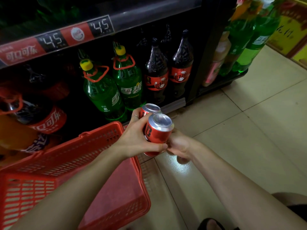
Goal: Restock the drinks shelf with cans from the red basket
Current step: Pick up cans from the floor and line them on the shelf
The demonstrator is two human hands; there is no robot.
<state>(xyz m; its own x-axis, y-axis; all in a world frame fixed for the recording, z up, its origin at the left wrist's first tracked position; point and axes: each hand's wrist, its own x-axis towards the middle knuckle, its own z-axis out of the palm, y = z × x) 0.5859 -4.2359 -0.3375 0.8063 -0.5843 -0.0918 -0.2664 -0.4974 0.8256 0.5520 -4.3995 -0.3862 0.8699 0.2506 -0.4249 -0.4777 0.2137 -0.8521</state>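
Head view: beige tiled floor (249,130), glossy, with a bright glare patch just under the hands; dim shop aisle. Black drinks shelf (196,67) fills the upper frame, bottom tier at floor level. Red basket (99,135) sits on the floor at lower left, right in front of the shelf; its inside is mostly blocked by the left forearm, contents not readable. Left hand (137,138) grips the near can (157,131) from the side, fingers reaching up to the far can (148,110) behind it; ring on one finger. Right hand (179,145) is curled under the near can, fingertips hidden, so grip looks closed on it but contact is partly out of sight. Both cans red, upright, silver tops, held above the basket's far corner. Shelf stock: two green Sprite bottles (106,97) with yellow caps, dark cola bottles (156,75) with red labels. Price strip (54,40) reads "4.5" twice, plus a Coca-Cola logo. Left shelf contents dark and blurred. Yellow carton (289,30) at top right is cut off.
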